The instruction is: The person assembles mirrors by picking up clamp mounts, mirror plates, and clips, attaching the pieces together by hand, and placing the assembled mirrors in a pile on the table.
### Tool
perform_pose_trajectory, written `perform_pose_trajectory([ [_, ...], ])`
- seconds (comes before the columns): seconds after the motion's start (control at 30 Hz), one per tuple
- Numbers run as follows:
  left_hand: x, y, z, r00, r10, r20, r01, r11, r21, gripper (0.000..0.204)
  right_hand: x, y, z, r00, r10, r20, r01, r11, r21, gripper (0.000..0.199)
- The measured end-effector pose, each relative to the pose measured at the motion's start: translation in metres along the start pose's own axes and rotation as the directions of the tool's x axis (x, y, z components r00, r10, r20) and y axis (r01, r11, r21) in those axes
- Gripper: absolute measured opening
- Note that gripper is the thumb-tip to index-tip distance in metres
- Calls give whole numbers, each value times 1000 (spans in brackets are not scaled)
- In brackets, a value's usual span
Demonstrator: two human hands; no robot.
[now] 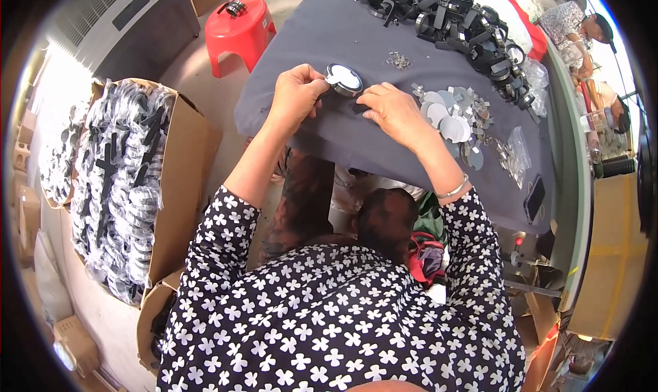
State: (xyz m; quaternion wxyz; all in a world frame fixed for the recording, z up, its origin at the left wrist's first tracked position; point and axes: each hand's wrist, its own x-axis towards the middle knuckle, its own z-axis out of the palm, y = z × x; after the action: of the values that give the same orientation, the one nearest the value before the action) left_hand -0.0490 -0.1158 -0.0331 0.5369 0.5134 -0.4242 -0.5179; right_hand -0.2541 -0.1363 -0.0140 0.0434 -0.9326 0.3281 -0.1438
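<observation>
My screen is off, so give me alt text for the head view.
A person's left hand holds a round, dark-rimmed part with a white face over a grey tabletop; the right hand touches a small black piece. Grey discs lie to the right, dark round parts are heaped beyond, and a carton of wrapped parts stands at left.

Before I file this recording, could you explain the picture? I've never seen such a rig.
There is no robot: these are a person's two bare hands, filmed from above by a wide fisheye camera on their head, so straight edges bend. The left hand appears to hold a round pale-faced piece at its edge; the right hand is at a small dark piece. On the grey-covered table lie a heap of black parts, flat discs and a phone.
</observation>
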Motion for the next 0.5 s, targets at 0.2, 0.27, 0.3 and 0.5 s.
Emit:
perform_pose_trajectory([
  [0.2,1,-1,-1,1000,-6,7,6,1000,3,9,15,6,-10,977,19,210,-43,993,108,20],
  [0.27,1,-1,-1,1000,-5,10,5,1000,-7,9,18,4,-13,965,23,262,-50,994,96,21],
  [0.3,1,-1,-1,1000,-5,15,6,1000,-16,10,18,3,-13,949,31,312,-59,995,83,21],
  [0.5,1,-1,-4,1000,0,25,1,1000,-12,10,19,-1,-20,940,6,341,-49,992,116,21],
])
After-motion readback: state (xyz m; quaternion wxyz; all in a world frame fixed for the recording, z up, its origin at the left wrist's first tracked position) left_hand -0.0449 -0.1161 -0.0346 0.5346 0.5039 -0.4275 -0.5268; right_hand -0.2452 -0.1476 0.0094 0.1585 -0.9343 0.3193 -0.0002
